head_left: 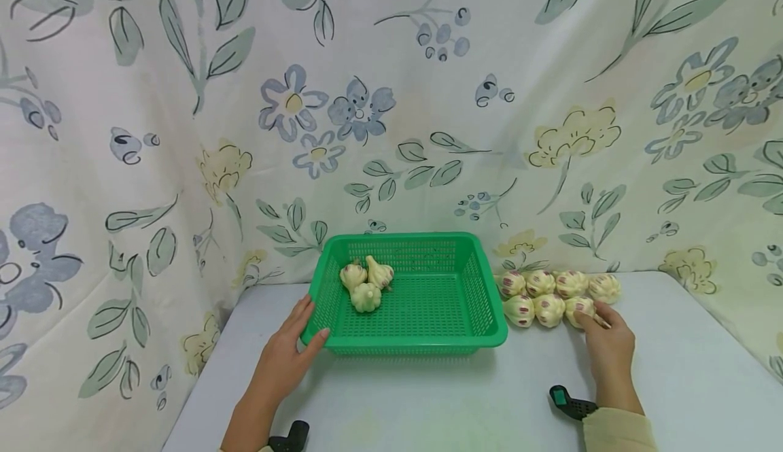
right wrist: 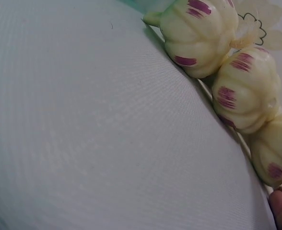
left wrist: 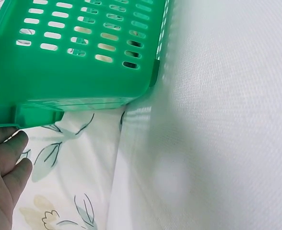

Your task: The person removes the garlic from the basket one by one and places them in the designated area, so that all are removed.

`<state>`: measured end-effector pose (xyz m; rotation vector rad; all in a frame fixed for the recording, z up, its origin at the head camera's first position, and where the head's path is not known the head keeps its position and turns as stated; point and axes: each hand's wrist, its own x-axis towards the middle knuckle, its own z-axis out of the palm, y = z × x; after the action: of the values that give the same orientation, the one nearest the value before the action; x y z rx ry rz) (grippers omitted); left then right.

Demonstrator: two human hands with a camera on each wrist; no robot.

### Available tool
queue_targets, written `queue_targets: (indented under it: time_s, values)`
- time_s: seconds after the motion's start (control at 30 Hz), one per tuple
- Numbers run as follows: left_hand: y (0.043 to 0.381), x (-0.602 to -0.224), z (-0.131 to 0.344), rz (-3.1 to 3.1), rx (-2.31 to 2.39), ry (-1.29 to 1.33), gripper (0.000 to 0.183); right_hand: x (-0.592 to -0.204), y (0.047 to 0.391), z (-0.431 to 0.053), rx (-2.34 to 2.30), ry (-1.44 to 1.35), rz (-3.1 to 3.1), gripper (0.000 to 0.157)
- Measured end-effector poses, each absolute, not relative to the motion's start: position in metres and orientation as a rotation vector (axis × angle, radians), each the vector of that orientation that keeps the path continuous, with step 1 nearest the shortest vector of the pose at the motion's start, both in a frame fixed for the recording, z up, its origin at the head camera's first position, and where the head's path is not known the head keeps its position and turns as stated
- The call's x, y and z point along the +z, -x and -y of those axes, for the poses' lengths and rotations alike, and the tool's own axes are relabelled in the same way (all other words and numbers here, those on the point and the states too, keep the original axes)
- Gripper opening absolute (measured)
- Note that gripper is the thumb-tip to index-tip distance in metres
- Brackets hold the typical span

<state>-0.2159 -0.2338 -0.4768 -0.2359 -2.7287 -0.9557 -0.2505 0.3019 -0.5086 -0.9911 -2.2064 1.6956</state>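
Observation:
A green plastic basket [head_left: 400, 342] stands on the white table, with three garlic bulbs [head_left: 366, 298] in its left part. My left hand [head_left: 284, 353] rests at the basket's front left corner, thumb by the front rim and fingers along the left side. In the left wrist view its fingertips [left wrist: 18, 141] lie just under the rim. To the right of the basket, garlic bulbs with purple streaks sit in two rows. My right hand [head_left: 612, 343] pinches the right-end garlic bulb [head_left: 575, 308] of the front row. A fingertip [right wrist: 281, 203] shows beside that row in the right wrist view.
Behind the table hangs a floral curtain [head_left: 391, 98], close to the basket's back and the rear row of garlic [head_left: 571, 283]. The white table [head_left: 428, 404] stretches in front of the basket. Dark wrist devices [head_left: 571, 404] are strapped on both wrists.

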Motion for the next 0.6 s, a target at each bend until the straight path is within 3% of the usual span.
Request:
queue_targets:
  time_s: [0.37,0.6]
  values:
    - [0.215,-0.477,0.234,2.718,-0.957,0.261,0.072,-0.506,0.248,-0.300,1.695,1.018,2.172,0.077]
    - [0.215,-0.475,0.233,2.723,-0.967,0.235,0.071,-0.498,0.248,-0.296,1.613,0.981,2.100,0.072]
